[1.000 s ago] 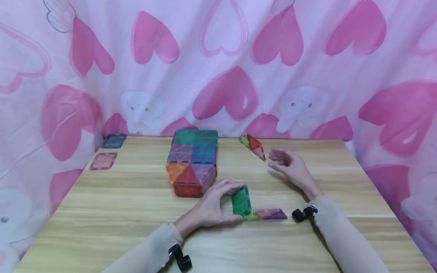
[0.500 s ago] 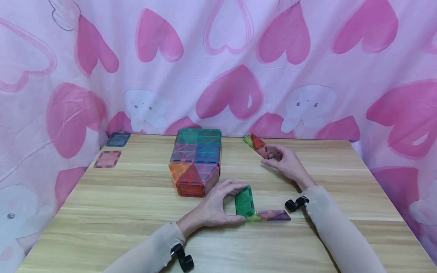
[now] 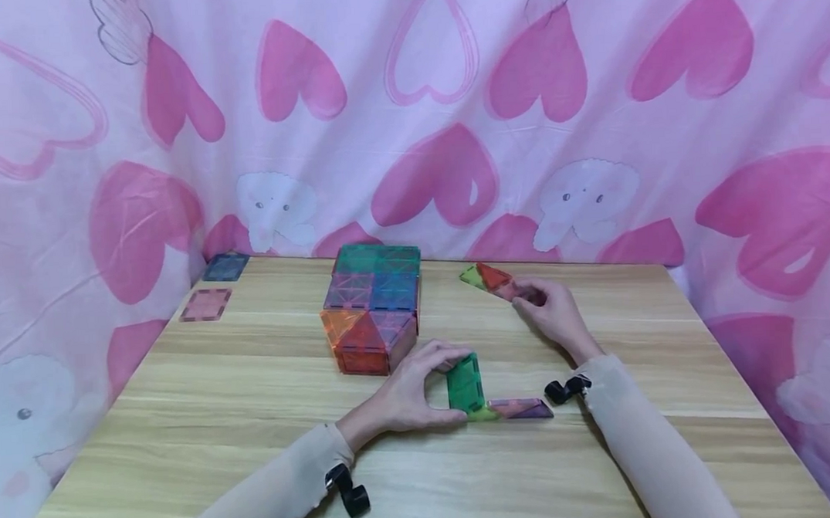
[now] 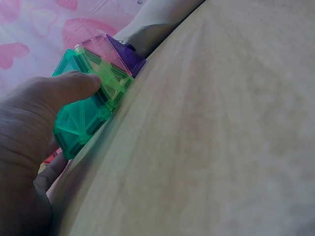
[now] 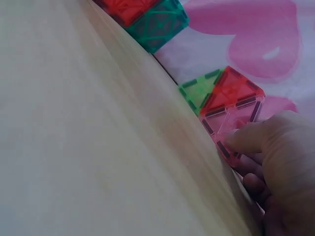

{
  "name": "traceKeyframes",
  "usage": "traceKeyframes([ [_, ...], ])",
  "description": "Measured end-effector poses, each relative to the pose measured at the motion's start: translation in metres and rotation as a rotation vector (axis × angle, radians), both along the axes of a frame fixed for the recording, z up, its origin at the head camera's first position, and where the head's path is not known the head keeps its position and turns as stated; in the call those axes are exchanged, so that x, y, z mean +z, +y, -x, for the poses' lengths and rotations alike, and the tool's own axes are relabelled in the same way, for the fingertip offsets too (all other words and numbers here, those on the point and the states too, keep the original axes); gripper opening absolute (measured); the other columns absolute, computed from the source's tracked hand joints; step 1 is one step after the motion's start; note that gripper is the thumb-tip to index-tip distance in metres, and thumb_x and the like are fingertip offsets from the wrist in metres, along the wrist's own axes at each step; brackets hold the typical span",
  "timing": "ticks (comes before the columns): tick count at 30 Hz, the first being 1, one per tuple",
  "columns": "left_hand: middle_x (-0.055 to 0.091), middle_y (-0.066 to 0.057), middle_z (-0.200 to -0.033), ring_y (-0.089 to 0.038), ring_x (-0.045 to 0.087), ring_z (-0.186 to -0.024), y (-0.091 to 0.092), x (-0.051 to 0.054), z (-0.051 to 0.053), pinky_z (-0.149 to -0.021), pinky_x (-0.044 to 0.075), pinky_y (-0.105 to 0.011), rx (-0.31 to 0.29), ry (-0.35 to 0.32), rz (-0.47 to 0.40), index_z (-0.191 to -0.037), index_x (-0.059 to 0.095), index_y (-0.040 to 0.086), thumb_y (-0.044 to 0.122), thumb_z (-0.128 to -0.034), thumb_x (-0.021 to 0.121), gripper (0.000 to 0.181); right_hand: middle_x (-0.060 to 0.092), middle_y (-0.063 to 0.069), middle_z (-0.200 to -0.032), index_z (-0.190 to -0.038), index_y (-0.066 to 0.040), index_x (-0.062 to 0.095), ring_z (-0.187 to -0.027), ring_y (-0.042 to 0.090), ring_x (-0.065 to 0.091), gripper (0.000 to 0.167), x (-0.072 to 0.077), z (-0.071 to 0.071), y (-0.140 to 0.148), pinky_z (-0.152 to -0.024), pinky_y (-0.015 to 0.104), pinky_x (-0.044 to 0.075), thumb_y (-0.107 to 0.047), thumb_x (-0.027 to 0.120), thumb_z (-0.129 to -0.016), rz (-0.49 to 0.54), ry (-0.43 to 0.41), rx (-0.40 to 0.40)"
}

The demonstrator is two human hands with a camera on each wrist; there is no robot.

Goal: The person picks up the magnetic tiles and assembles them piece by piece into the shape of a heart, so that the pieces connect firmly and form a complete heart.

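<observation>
My left hand (image 3: 407, 391) holds green magnetic tiles (image 3: 465, 384) upright on the table, its thumb in front. Joined to their right is a low strip of triangular tiles (image 3: 519, 407); the left wrist view shows it in yellow-green, pink and purple (image 4: 127, 58). Farther back, my right hand (image 3: 553, 315) pinches the pink end of a three-triangle tile strip (image 3: 494, 276). In the right wrist view the thumb lies over the pink triangle (image 5: 221, 123), with a red triangle (image 5: 234, 91) and a lime triangle (image 5: 201, 91) joined beyond it. The other fingers are partly hidden.
A box-like magnetic tile structure (image 3: 372, 323) in green, blue, purple, orange and red stands left of the hands. A pink square tile (image 3: 206, 305) and a dark blue tile (image 3: 226, 267) lie at the table's far left. A heart-patterned curtain (image 3: 428, 173) hangs behind the table.
My right hand has moved left to the three-triangle strip and taken hold of its pink end. The strip has since turned a little. My left hand keeps holding the green tiles.
</observation>
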State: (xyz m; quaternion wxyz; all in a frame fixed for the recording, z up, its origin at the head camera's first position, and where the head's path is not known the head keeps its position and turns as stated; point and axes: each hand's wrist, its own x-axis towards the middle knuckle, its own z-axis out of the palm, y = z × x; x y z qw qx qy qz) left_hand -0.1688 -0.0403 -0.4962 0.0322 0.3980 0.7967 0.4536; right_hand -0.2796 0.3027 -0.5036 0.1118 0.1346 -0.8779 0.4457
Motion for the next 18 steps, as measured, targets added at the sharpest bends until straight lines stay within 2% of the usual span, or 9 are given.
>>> traceKeyframes([
  [5, 0.057, 0.01, -0.147, -0.012, 0.059, -0.131, 0.001, 0.0, -0.002, -0.115, 0.053, -0.035, 0.005, -0.022, -0.005, -0.164, 0.055, 0.021, 0.033, -0.0847, 0.1, 0.092, 0.081, 0.017, -0.12, -0.132, -0.002, 0.078, -0.104, 0.01, 0.07, 0.029, -0.001, -0.023, 0.014, -0.088, 0.011, 0.05, -0.007, 0.079, -0.104, 0.003, -0.002, -0.028],
  [8, 0.057, 0.009, -0.147, -0.013, 0.059, -0.132, 0.001, 0.0, -0.002, -0.115, 0.053, -0.035, 0.009, -0.022, -0.002, -0.164, 0.055, 0.022, 0.033, -0.0848, 0.099, 0.092, 0.081, 0.019, -0.119, -0.13, -0.001, 0.078, -0.104, 0.003, 0.069, 0.028, -0.002, -0.041, 0.021, -0.091, 0.01, 0.05, -0.004, 0.079, -0.103, 0.025, 0.002, -0.012],
  [12, 0.058, 0.008, -0.146, -0.013, 0.06, -0.131, 0.0, 0.0, -0.002, -0.114, 0.054, -0.037, 0.014, -0.008, 0.0, -0.164, 0.056, 0.025, 0.034, -0.0843, 0.1, 0.091, 0.081, 0.017, -0.117, -0.127, -0.001, 0.08, -0.105, 0.002, 0.069, 0.024, -0.002, -0.066, 0.026, -0.091, 0.01, 0.051, -0.001, 0.078, -0.103, 0.03, -0.006, 0.027],
  [18, 0.057, 0.007, -0.148, -0.012, 0.059, -0.131, 0.0, -0.001, -0.002, -0.115, 0.054, -0.037, 0.01, -0.006, -0.005, -0.163, 0.055, 0.027, 0.034, -0.0849, 0.099, 0.09, 0.083, 0.005, -0.114, -0.122, -0.012, 0.082, -0.11, 0.005, 0.072, 0.023, -0.001, -0.094, 0.025, -0.094, 0.013, 0.053, -0.001, 0.077, -0.103, 0.03, -0.028, 0.115],
])
